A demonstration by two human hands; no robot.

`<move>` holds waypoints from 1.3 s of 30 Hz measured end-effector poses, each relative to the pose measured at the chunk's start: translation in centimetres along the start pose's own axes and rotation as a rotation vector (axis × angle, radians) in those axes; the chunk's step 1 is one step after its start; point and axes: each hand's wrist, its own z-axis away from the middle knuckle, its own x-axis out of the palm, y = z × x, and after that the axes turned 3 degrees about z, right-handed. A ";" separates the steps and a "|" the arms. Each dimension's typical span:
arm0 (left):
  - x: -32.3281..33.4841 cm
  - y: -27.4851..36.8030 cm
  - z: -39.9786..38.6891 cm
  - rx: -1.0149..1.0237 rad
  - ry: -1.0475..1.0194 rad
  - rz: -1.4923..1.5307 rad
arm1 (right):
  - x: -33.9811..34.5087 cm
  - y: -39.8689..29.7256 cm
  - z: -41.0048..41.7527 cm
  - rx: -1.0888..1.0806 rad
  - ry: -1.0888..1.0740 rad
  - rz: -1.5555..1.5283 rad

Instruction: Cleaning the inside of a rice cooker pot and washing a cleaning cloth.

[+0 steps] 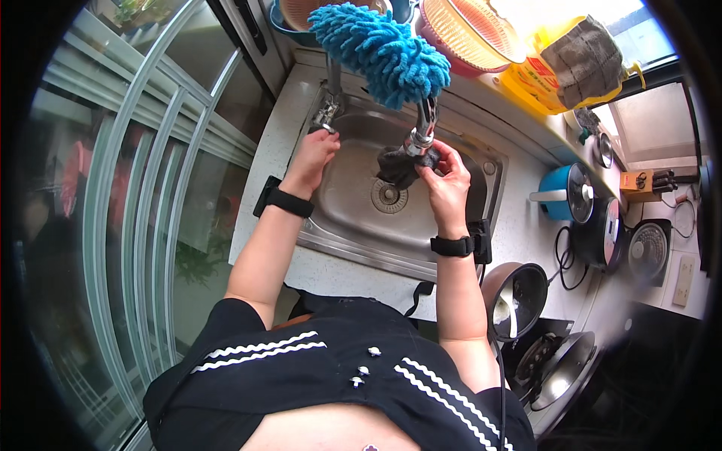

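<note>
My left hand (313, 155) is at the metal faucet handle (328, 115) by the sink's back left corner, its fingers curled at the handle's end. With its thumb and fingers, my right hand (448, 177) pinches a dark grey cloth (396, 167) just under the chrome spout (420, 138). The cloth hangs over the stainless steel sink (350, 211), near the round drain strainer (389, 194). A blue chenille sleeve (381, 53) covers the upper part of the faucet neck. Whether water runs cannot be told.
Plastic baskets (471, 34) and a yellow container (541, 79) with a grey checked cloth (584, 62) over it stand behind the sink. To the right are a blue pot (553, 191), a black cooker (598, 234), a pan (527, 293) and a knife block (643, 185). Framed glass panels (146, 186) line the left.
</note>
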 end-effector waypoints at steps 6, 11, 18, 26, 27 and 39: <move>2.6 -1.5 1.3 0.162 -0.107 -0.161 | -1.6 0.8 1.6 0.062 -0.035 -0.030; 6.7 -6.8 1.2 0.393 -0.412 -0.520 | -2.0 -0.2 2.5 0.177 -0.146 -0.371; 10.2 -6.7 1.1 0.050 -0.482 -0.032 | -4.6 2.7 4.3 0.328 0.043 -0.641; 12.5 -8.0 2.6 -0.186 -0.551 0.465 | -3.4 6.7 7.2 0.348 0.039 -0.351; 13.1 -9.0 2.7 -0.163 -0.499 0.454 | -2.8 6.3 7.1 0.325 0.037 -0.461; 13.7 -8.7 6.6 0.619 -0.441 -0.587 | -7.7 5.6 5.9 0.629 -0.287 -0.528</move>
